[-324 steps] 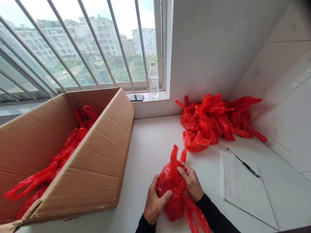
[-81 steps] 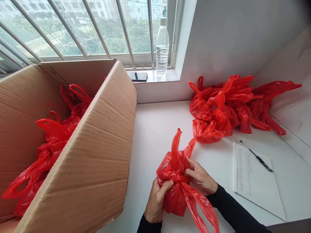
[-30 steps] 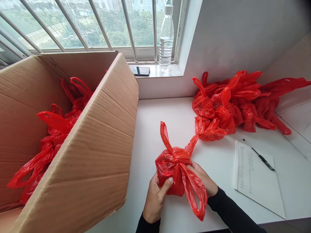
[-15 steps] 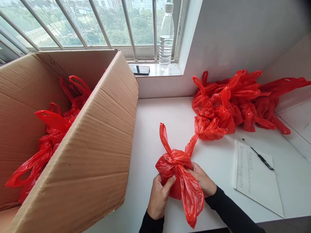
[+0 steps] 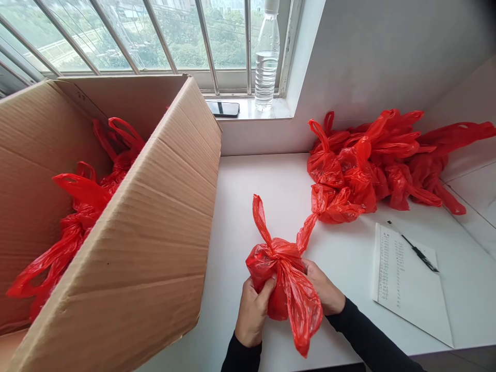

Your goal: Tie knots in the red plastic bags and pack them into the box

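A knotted red plastic bag (image 5: 284,268) is held between my two hands, low over the white table (image 5: 248,191). My left hand (image 5: 253,310) grips its left side, thumb across the front. On the right side, my right hand (image 5: 323,289) closes round the bag, with its fingertips partly hidden behind the plastic. One loose handle points up at the back, another toward me. What the bag contains cannot be seen. Beyond it, more knotted red bags (image 5: 356,165) lie heaped against the wall.
At left stands a large open cardboard box (image 5: 166,227) with several red bags (image 5: 85,206) inside. A notepad (image 5: 413,289) with handwriting and a pen (image 5: 420,253) lies at right. On the sill are a phone (image 5: 223,109) and a water bottle (image 5: 266,67).
The held bag has shifted very slightly left, and its front handle has risen a little. Both hands keep their grip. The whole view has moved slightly.
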The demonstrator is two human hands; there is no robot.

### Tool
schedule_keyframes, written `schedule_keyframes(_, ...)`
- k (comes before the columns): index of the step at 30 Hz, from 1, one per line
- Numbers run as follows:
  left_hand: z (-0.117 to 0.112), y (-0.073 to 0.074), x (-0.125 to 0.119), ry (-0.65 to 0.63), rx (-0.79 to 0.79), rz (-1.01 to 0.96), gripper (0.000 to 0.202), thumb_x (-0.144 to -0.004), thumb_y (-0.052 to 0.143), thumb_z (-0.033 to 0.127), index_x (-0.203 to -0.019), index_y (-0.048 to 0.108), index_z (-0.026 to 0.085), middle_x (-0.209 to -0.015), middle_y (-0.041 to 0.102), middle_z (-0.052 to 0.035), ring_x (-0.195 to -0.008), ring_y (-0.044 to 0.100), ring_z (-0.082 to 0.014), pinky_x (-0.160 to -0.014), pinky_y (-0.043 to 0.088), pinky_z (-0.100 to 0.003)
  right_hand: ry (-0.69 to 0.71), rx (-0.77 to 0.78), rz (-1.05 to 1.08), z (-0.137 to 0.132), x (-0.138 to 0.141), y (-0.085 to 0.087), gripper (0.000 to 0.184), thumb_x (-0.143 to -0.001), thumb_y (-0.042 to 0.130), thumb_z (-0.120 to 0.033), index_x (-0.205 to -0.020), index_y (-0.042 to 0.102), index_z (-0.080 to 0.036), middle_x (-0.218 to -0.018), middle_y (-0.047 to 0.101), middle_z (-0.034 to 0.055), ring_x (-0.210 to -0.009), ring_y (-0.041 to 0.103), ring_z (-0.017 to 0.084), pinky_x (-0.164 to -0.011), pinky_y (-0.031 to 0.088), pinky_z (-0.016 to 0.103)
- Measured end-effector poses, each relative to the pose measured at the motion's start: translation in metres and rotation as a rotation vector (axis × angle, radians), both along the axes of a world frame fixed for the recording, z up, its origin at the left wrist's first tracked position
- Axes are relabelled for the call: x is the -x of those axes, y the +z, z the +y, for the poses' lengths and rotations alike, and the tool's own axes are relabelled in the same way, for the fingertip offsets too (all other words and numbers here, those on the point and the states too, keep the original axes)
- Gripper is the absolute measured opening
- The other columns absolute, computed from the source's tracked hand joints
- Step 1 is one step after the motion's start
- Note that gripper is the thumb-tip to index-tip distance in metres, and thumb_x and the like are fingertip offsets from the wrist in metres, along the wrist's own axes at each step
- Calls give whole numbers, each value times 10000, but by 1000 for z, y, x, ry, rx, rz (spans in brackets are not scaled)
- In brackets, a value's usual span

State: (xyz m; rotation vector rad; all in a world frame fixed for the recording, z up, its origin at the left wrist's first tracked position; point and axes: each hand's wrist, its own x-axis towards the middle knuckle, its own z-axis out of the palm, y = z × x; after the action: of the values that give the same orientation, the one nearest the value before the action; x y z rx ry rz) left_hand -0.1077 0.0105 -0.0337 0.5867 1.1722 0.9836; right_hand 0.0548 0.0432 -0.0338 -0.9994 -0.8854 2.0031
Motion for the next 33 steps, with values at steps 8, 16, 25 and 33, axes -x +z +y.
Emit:
schedule_keyframes(8, -2, 0, -1, -102, -55, 22, 218, -834, 692, 352, -949, 699, 166, -977, 746, -80, -911, 662, -271, -826, 489, -341, -52, -75, -43, 1, 1, 1, 256, -832, 756, -328, -1043, 705, -193, -951, 713, 55, -831, 640, 207, -789, 504, 351)
schedule_keyframes(16, 0, 3, 0, -92, -44, 52, 277, -842, 691, 401, -976, 700, 159, -967, 747, -78, -901, 656, -256, -786, 486, -314, -83, -58, -72, -1, 0, -1, 280, -845, 742, -386, -1048, 702, -198, -924, 725, 48, -808, 638, 192, -759, 512, 326)
schedule_keyframes(25, -2, -5, -5, 48, -40, 53, 229, -800, 731, 395, -853, 703, 174, -860, 729, -38, -847, 631, -231, -795, 474, -312, -13, -120, -20, 3, -1, 3, 318, -868, 719, -352, -1154, 677, -221, -1083, 715, 65, -940, 657, 218, -884, 501, 364)
schedule_keyframes(33, 2, -2, -7, 156, 6, -10, 308, -815, 708, 447, -941, 694, 165, -900, 718, -56, -861, 635, -247, -789, 473, -327, -16, -89, -22, -4, -2, 6, 384, -951, 590, -440, -1284, 598, -249, -1245, 655, 87, -1076, 628, 241, -969, 479, 397)
